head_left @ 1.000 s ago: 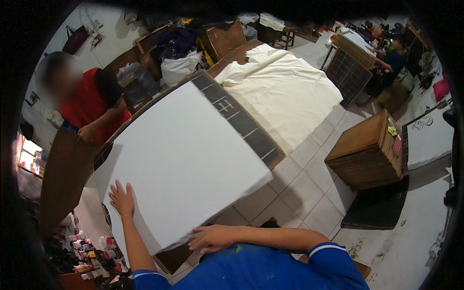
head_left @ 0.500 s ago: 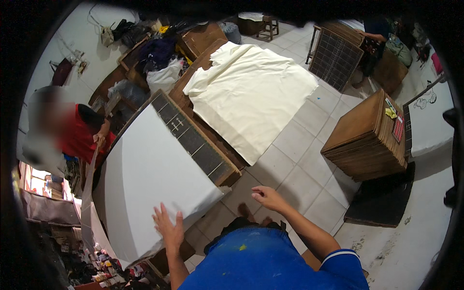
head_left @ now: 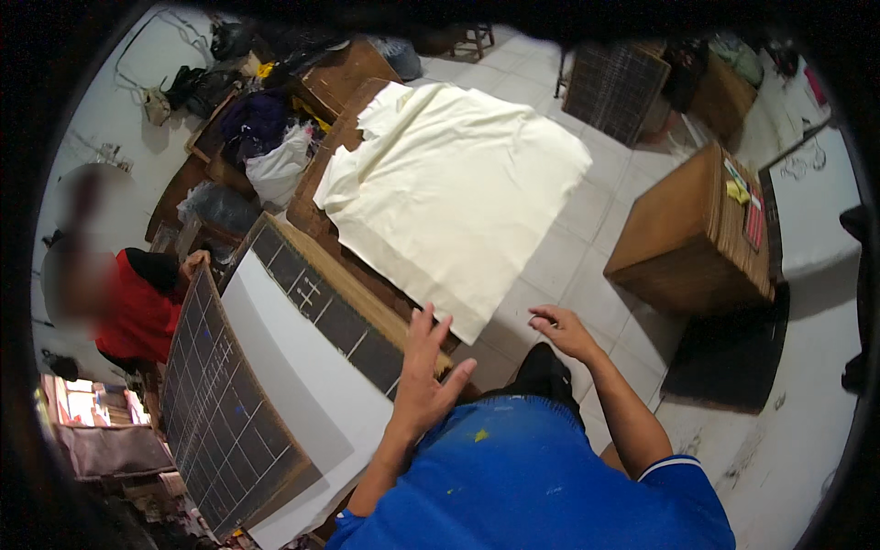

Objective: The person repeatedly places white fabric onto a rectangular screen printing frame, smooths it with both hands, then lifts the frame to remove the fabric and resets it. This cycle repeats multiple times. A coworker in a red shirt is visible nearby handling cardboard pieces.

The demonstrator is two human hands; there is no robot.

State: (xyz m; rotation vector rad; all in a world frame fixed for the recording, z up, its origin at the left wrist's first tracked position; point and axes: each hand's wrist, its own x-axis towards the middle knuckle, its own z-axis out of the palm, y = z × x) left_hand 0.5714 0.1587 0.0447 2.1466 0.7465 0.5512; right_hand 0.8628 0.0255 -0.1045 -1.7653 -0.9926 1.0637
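My left hand [head_left: 426,380] is raised with its fingers spread and empty, at the near right corner of a stack of dark boards [head_left: 321,302] marked with white grid lines. On that stack lies a smooth white sheet [head_left: 321,394]. A loose grid-marked board [head_left: 225,399] leans over the sheet's left part. A co-worker's hand [head_left: 195,264] grips that board's far corner. Out to the right, my right hand [head_left: 568,335] hovers above the floor, fingers loosely bent and apart, holding nothing.
Cream fabric [head_left: 458,192] is draped over a brown board beyond the stack. A tall pile of brown boards [head_left: 678,238] stands at right, a black board [head_left: 729,357] on the floor beside it. Bags and dark cloth [head_left: 275,156] are heaped at far left. The co-worker [head_left: 137,302] stands left.
The grid-marked board, earlier seen nearly edge-on at the left, now lies over part of the white sheet. My left hand has lifted off the sheet and moved right; my right hand moved slightly right and away.
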